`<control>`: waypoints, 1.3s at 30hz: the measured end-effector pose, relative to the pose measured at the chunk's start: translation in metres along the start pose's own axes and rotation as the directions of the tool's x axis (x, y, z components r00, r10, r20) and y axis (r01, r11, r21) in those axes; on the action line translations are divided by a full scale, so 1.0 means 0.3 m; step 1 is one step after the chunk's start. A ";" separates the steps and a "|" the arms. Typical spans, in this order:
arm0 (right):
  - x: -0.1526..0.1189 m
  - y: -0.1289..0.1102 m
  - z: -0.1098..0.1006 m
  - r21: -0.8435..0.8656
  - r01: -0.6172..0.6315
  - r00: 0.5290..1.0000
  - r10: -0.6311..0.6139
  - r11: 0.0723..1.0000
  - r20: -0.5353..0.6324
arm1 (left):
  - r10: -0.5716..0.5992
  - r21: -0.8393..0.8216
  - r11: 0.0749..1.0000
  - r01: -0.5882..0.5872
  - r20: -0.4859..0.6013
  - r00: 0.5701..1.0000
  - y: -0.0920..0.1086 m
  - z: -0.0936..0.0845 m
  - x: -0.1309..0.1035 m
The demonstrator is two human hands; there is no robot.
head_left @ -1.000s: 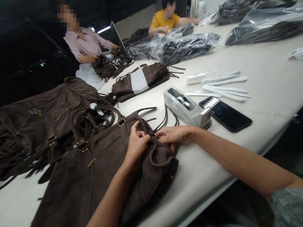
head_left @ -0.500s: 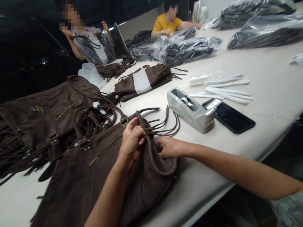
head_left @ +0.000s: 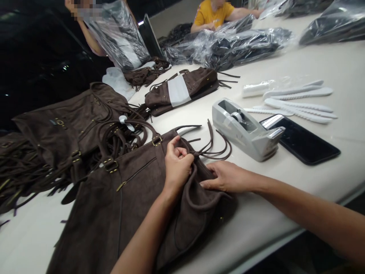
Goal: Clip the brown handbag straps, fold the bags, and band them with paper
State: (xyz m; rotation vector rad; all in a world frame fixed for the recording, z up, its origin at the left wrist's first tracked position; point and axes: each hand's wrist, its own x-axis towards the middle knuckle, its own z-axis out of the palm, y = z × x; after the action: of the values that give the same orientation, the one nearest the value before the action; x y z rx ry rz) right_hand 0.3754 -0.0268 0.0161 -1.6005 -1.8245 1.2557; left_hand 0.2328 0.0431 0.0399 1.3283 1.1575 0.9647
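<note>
A dark brown handbag [head_left: 142, 201] lies on the table in front of me, with a zip pocket, brass buckles and two looped handles. My left hand [head_left: 177, 161] is closed on the bag's upper right edge, beside the knot of its thin cords [head_left: 218, 152]. At the bag's right side, my right hand [head_left: 225, 177] grips the folded-in side panel, thumb outside. Some of its fingertips are hidden in the fold.
A grey tape dispenser [head_left: 245, 129], a black phone [head_left: 309, 140] and white plastic strips [head_left: 302, 104] lie to the right. More brown bags [head_left: 74, 121] are piled at left. A paper-banded bag [head_left: 199, 89] and plastic-wrapped bags [head_left: 228, 47] lie farther back, near two people [head_left: 212, 15].
My view has shifted, so the table things appear farther right. My right hand has turned, its thumb now along the fold. A person across the table has raised a plastic-wrapped bag.
</note>
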 end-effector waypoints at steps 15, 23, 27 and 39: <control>-0.064 0.028 0.085 -0.016 -0.137 0.942 0.125 0.990 -0.310 | 0.324 0.640 0.718 -0.274 0.042 0.945 -0.169 0.106 0.013; -0.255 -0.046 0.131 -0.202 0.128 0.811 -0.219 0.971 -0.543 | 0.315 0.740 0.627 -0.241 0.042 0.948 -0.135 0.129 0.001; -0.213 -0.079 0.156 -0.085 0.173 0.846 -0.193 0.981 -0.497 | 0.312 0.752 0.616 -0.234 0.039 0.949 -0.132 0.118 -0.001; -0.226 -0.008 0.308 0.201 0.170 0.638 0.048 0.965 -0.769 | 0.240 0.625 0.749 -0.219 0.053 0.969 -0.134 0.115 0.008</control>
State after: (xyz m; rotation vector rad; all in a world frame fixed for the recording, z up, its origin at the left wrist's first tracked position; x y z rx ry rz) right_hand 0.3194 -0.1226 -0.0125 -1.5546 -1.0926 0.5606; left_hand 0.2624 0.0364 -0.0035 2.0417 1.4332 0.7907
